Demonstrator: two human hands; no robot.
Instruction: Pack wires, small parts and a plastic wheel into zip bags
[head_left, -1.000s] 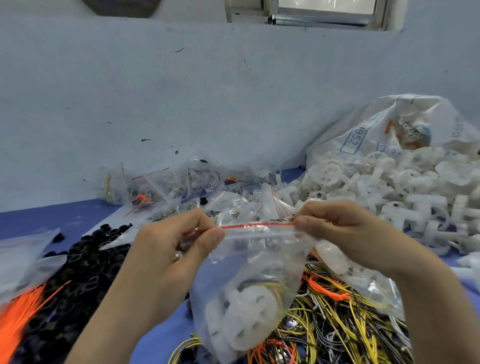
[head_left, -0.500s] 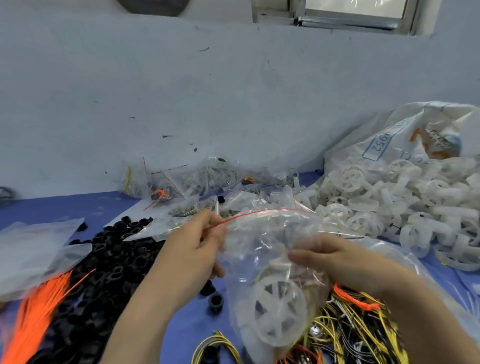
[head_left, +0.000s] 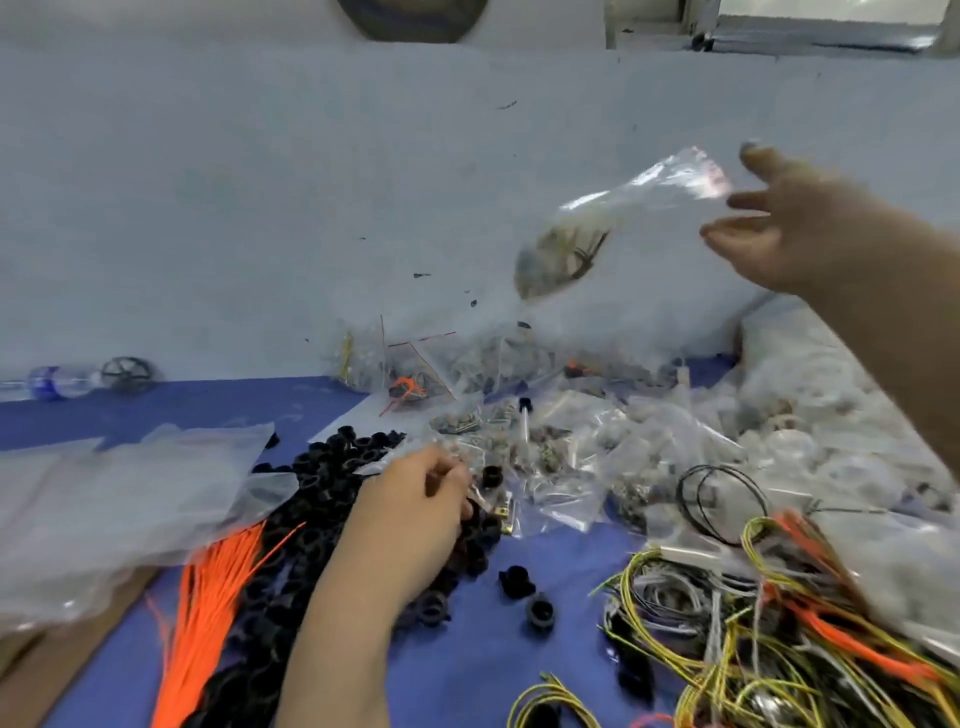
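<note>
One filled zip bag (head_left: 613, 223), wires blurred inside, was airborne just beside the released right hand (head_left: 779, 228), above the blue surface (head_left: 519, 649). The left hand (head_left: 415, 514) rested, fingers curled, on black parts (head_left: 322, 499).

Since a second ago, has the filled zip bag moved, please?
Yes: the filled zip bag has gone up and right, from over the wire pile to high against the wall, beside the right hand.

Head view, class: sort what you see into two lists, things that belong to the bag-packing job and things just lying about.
Job:
- clear filled zip bag in the air by the open right hand
- black plastic ring parts under the left hand
- tangled yellow and orange wires
- pile of white plastic wheels

Lying about:
- clear plastic water bottle
- dark spoked wheel
</note>
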